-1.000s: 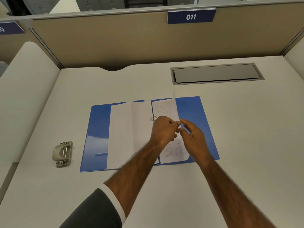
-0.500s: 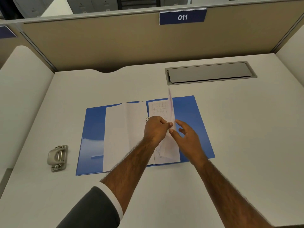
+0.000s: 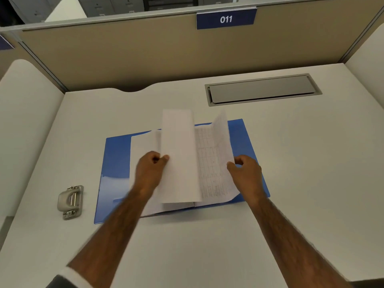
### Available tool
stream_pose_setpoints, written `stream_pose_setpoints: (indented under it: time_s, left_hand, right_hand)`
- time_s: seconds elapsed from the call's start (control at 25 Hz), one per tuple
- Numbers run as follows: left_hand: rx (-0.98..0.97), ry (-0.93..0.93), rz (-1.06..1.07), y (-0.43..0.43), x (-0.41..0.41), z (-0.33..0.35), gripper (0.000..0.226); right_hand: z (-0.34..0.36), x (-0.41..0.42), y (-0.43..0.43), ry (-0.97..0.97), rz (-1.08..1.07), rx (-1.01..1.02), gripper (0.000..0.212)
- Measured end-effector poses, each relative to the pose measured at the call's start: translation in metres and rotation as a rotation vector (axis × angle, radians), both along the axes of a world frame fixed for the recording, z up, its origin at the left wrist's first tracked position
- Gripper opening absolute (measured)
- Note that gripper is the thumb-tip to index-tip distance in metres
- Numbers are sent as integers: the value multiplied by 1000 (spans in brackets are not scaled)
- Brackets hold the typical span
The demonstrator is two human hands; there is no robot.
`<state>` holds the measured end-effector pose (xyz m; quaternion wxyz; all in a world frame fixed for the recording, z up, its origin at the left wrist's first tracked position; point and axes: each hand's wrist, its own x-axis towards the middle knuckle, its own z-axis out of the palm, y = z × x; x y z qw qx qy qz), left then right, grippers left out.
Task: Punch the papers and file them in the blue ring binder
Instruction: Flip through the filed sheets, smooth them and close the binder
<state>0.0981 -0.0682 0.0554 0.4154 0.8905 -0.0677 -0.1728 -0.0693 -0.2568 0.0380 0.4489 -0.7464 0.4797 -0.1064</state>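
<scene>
Two sheets stand raised above the open blue ring binder point(image 3: 116, 163) at centre of frame: a blank sheet point(image 3: 178, 163), pinched at its left edge by the left hand point(image 3: 149, 171), and a printed sheet point(image 3: 214, 159), pinched at its right edge by the right hand point(image 3: 247, 173). Half a second earlier both hands met at the binder's middle; they have since spread apart, fanning the pages. Filing appears under way, though whether the sheets are already threaded cannot be seen. At lower left the hole punch point(image 3: 70, 201) lies on the desk point(image 3: 207, 246), apart from the binder.

Far up the forearm point(image 3: 116, 225) from the fingers point(image 3: 155, 155) of your left hand point(image 3: 149, 170), a dark grey jacket sleeve point(image 3: 60, 283) ends in a white cuff point(image 3: 72, 275); your right forearm point(image 3: 291, 235) is bare.
</scene>
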Motion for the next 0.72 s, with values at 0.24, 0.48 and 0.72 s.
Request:
stream_pose_setpoints:
  time_s: [0.24,0.48,0.72]
  left_hand:
    - [198,-16,58,65,39,-25,26]
    - [350,-41,58,88,46,-52,30]
    - [548,-316,60,68,26,-41,43]
  right_hand:
    - [-4,-5,-14,17,-41,0,29]
    - [-4,-6,-15,26,-44,-2,29]
    - [2,-2,-6,-37,-31,17,30]
